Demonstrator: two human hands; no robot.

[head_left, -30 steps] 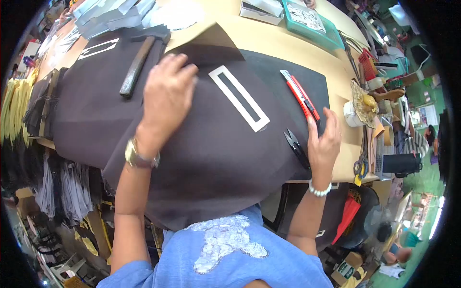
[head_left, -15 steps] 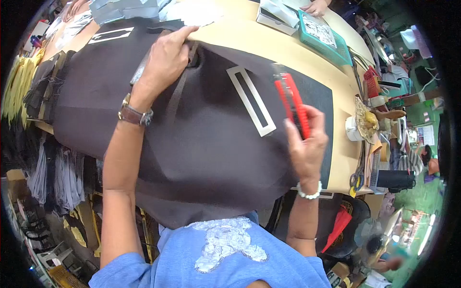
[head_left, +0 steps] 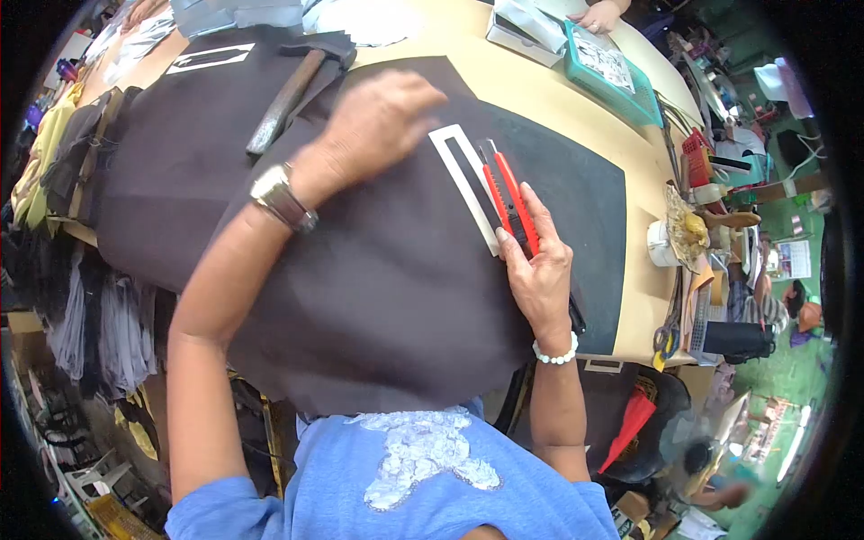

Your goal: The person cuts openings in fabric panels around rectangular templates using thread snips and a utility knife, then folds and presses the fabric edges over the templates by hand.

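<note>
My right hand (head_left: pixel 543 279) grips a red utility knife (head_left: pixel 515 202), its blade end pointing away from me. The knife lies over the right edge of a pale, slotted rectangular template (head_left: pixel 462 171). This template rests on a large dark brown sheet (head_left: pixel 387 279), which looks like leather. My left hand (head_left: pixel 382 112) is above the sheet, left of the template's far end; motion blurs its fingers. Left of that hand lies a hammer (head_left: pixel 286 103), with its dark head at the far end.
A dark cutting mat (head_left: pixel 589 216) shows under the sheet's right side. A second pale template (head_left: pixel 211 58) lies far left. A teal basket (head_left: pixel 621 81), scissors (head_left: pixel 666 337) and a white cup (head_left: pixel 661 241) stand along the right. Another person's hand (head_left: pixel 598 16) is at the back.
My left hand has let go of the sheet's far edge and moved right. The sheet's far corner now lies spread out, and the hammer is uncovered. My right hand brought the knife left to the template.
</note>
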